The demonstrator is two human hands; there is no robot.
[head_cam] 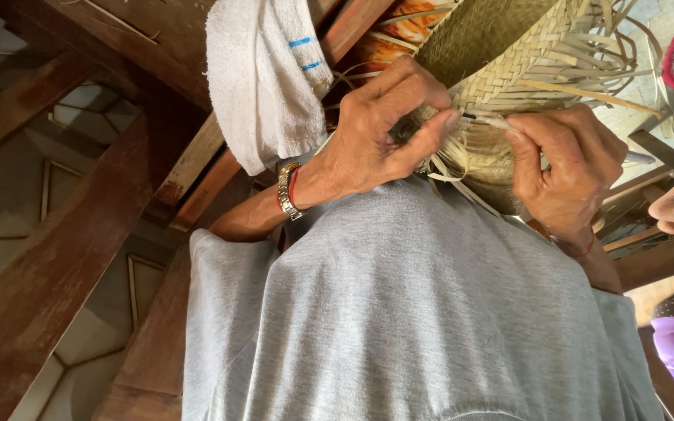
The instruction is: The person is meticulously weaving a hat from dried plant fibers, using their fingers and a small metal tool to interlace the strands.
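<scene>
Both hands pinch loose straw strips at the ragged edge of the half-woven straw mat, held above the lap: left hand curled closed, right hand gripping 1 strip. A hard tug could likely snap that brittle strip or loosen the weave.

The woven mat consists of dry, matt, straw-coloured plant strips with frayed loose ends. Left of the mat, the towel is white terry cloth, rough-napped, with 2 blue stripes. The beams further left are dark reddish wood, worn and matt. Below the mat, the shirt is smooth grey knit cloth. The watch band is glossy metal.
</scene>
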